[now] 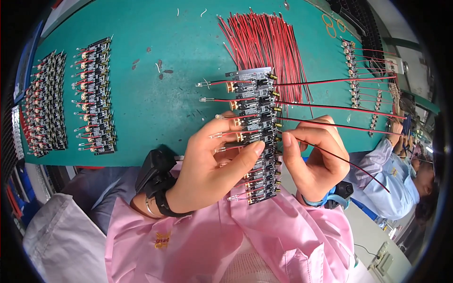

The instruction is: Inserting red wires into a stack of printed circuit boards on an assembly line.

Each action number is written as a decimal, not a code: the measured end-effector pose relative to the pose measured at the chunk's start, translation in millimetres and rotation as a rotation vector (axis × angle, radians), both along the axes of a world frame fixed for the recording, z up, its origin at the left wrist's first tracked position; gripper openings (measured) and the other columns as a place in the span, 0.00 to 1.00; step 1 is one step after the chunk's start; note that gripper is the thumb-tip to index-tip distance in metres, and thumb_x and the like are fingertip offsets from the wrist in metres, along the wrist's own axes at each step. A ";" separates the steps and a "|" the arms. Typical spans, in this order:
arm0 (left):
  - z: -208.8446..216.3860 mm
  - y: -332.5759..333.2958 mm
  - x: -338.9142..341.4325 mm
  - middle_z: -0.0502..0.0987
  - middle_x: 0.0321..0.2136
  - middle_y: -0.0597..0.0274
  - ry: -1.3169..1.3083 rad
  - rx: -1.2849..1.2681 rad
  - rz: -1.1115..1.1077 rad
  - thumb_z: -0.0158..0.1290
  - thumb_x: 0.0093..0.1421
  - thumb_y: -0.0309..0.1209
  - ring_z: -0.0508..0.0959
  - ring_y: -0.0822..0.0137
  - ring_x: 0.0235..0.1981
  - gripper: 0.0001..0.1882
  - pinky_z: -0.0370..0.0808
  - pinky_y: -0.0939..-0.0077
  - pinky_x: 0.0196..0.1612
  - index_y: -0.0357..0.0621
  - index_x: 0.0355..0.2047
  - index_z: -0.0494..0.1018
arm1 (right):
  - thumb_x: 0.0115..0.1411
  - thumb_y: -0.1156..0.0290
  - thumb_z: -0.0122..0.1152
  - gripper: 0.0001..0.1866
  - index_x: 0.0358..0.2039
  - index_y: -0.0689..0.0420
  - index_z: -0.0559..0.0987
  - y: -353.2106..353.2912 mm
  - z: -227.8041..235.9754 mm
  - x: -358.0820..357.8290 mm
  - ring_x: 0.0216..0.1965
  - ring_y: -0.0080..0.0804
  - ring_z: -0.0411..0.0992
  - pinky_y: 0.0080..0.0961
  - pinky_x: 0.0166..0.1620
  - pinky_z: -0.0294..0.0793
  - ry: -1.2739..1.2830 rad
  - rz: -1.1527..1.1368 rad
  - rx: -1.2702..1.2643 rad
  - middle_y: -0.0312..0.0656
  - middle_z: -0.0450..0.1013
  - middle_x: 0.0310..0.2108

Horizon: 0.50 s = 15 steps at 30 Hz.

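A long strip of black circuit boards (264,111) stands nearly upright in front of me, with my left hand (207,162) gripping it, thumb across its face and fingers behind. Short red-and-black leads with clear LEDs stick out from its left edge. Along the right edge are small brass-coloured parts. Several long wires run rightward from the strip's upper half. My right hand (318,153) is closed by that right edge, thumb and forefinger pinching a red-and-black wire (358,167). The wire's tip at the board is hidden by the fingertips.
Beyond the strip, a fanned bundle of red-and-black wires (264,40) lies on the green mat (184,37). More board strips (94,96) lie in rows at the left. Wired boards (351,73) and rubber bands (329,26) lie at right, near a co-worker in a blue jacket (389,181).
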<state>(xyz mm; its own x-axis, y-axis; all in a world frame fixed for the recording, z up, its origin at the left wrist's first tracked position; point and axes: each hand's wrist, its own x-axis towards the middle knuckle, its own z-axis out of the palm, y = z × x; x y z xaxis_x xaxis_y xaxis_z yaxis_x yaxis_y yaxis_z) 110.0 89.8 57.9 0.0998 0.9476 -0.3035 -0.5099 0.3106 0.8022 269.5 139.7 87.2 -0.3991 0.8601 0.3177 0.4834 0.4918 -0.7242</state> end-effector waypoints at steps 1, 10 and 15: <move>-0.3 -0.1 -0.1 0.71 0.37 0.62 0.009 0.013 0.000 0.51 0.53 0.23 0.72 0.76 0.37 0.15 0.72 0.85 0.36 0.34 0.42 0.64 | 0.37 0.83 0.64 0.09 0.23 0.60 0.76 0.0 0.2 -0.2 0.21 0.27 0.64 0.18 0.23 0.62 -0.008 0.000 0.002 0.38 0.70 0.21; 2.9 1.1 -0.7 0.71 0.36 0.62 -0.010 -0.028 -0.022 0.50 0.53 0.23 0.71 0.77 0.36 0.15 0.71 0.86 0.35 0.35 0.41 0.64 | 0.36 0.83 0.64 0.10 0.22 0.60 0.75 -0.2 -2.1 -1.6 0.23 0.32 0.66 0.21 0.27 0.65 -0.069 -0.017 0.143 0.40 0.69 0.21; 2.4 0.5 1.0 0.71 0.36 0.62 -0.002 -0.014 -0.022 0.49 0.53 0.22 0.71 0.79 0.35 0.15 0.71 0.87 0.35 0.35 0.42 0.64 | 0.34 0.84 0.64 0.10 0.21 0.61 0.75 -1.1 0.9 -3.4 0.23 0.33 0.66 0.22 0.27 0.65 -0.115 -0.016 0.164 0.40 0.69 0.20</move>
<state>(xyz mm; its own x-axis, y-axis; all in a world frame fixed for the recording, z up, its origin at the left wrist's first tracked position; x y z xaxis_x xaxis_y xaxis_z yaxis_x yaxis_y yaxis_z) 111.1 90.3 60.4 0.1213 0.9410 -0.3161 -0.5042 0.3327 0.7970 266.1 138.6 88.1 -0.4278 0.8070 0.4072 0.5665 0.5904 -0.5749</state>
